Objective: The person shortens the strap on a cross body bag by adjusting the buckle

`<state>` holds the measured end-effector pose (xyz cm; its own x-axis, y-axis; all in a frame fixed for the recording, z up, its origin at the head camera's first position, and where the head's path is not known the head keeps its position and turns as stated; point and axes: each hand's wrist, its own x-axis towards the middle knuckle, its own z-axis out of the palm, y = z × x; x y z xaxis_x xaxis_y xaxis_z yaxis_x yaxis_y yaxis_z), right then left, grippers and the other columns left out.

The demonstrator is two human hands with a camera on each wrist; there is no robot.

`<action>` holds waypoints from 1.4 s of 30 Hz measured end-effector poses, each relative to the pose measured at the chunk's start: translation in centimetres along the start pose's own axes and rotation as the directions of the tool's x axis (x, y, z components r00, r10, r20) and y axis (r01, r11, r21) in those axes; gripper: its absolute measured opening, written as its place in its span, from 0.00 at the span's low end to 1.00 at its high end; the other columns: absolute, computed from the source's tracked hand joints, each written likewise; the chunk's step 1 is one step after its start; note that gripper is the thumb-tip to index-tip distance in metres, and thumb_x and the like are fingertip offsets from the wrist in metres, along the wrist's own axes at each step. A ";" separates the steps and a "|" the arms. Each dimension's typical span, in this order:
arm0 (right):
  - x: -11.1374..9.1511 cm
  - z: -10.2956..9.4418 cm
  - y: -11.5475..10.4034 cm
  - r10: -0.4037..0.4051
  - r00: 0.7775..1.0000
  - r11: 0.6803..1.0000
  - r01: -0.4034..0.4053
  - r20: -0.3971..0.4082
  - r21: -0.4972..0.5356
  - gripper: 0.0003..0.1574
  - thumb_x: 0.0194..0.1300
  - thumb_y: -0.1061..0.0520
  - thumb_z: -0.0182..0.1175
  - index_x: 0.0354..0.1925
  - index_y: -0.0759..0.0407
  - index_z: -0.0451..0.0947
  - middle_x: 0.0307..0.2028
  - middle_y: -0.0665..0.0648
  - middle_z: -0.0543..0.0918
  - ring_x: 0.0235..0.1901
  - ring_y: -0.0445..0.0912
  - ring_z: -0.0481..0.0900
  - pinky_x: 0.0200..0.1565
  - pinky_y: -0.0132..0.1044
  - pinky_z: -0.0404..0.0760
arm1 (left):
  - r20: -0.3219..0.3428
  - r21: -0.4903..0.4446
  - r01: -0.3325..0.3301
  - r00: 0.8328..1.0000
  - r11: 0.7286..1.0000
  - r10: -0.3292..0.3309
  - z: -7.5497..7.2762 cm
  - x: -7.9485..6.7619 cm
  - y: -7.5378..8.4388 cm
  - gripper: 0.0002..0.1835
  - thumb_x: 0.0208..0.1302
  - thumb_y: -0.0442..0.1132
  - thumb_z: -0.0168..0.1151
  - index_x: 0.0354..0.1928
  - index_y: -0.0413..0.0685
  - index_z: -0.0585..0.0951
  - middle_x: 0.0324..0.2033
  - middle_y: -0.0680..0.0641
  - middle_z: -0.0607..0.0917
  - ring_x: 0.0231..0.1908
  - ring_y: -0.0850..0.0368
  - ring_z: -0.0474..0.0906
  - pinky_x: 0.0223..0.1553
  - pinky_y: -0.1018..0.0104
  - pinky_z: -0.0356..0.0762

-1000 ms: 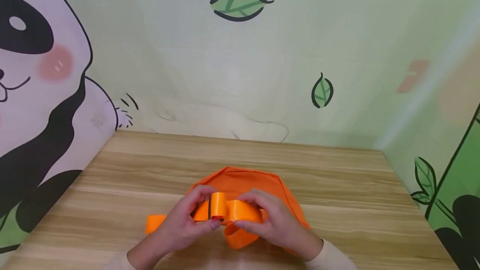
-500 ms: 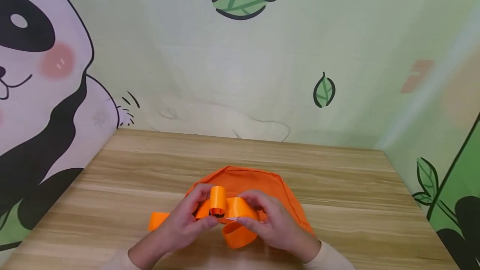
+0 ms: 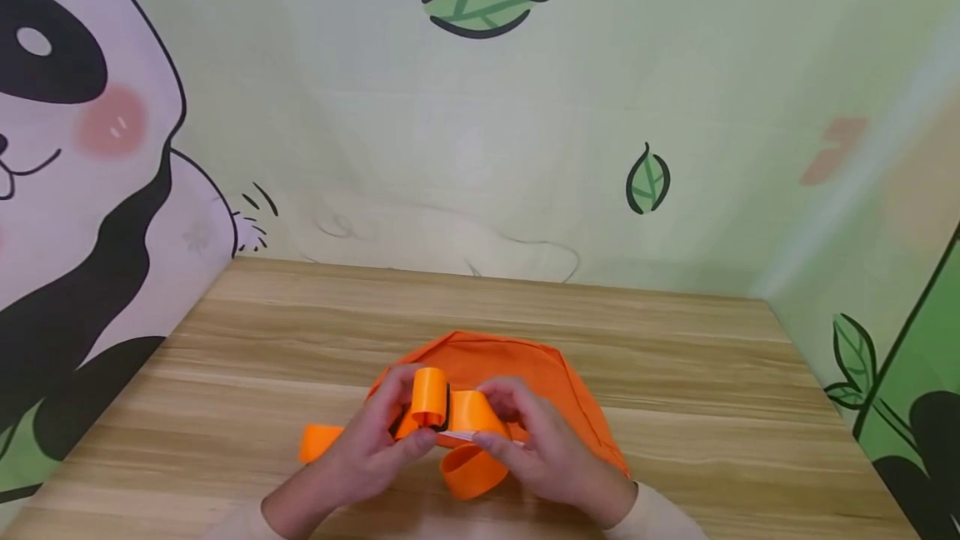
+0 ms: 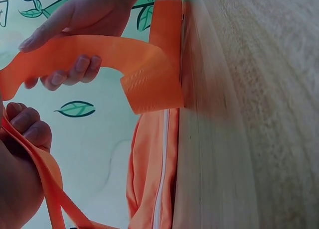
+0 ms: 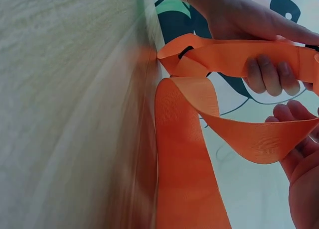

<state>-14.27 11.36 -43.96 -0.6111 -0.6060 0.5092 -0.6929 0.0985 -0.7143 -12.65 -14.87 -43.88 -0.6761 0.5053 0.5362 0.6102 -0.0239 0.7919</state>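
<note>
An orange fabric bag (image 3: 517, 361) lies on the table just beyond both hands, its white zip (image 4: 164, 169) showing in the left wrist view. My left hand (image 3: 378, 432) grips an orange webbing strap (image 5: 279, 57), with a black buckle (image 3: 445, 415) at its fingertips. A short loop of the strap (image 3: 428, 394) stands up beside that buckle. My right hand (image 3: 551, 444) pinches another stretch of orange webbing (image 3: 474, 412) between thumb and fingers. Below it a loose loop (image 3: 474, 472) hangs towards the table.
One strap end (image 3: 320, 442) sticks out left of the left forearm. The wood-grain table (image 3: 675, 373) meets a printed wall cloth (image 3: 360, 132) with a panda and leaves at the back and sides.
The upright strap loop has risen and shifted slightly left, and the black buckle now shows on its right side instead of its left. The lower loop has moved a little left.
</note>
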 end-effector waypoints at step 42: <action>0.5 1.3 -0.9 -0.066 0.994 0.996 0.070 -0.085 0.046 0.28 0.67 0.70 0.71 0.63 0.65 0.77 0.56 0.66 0.88 0.50 0.48 0.88 0.52 0.38 0.90 | 0.039 0.077 -0.072 0.997 0.994 0.069 0.1 0.2 -0.3 0.26 0.73 0.31 0.68 0.67 0.42 0.67 0.44 0.46 0.80 0.42 0.59 0.80 0.47 0.67 0.83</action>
<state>-13.47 9.93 -43.63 -0.5940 -0.5423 0.5942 -0.7157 0.0189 -0.6982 -12.94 -14.66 -44.08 -0.6157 0.5353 0.5782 0.6873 0.0060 0.7264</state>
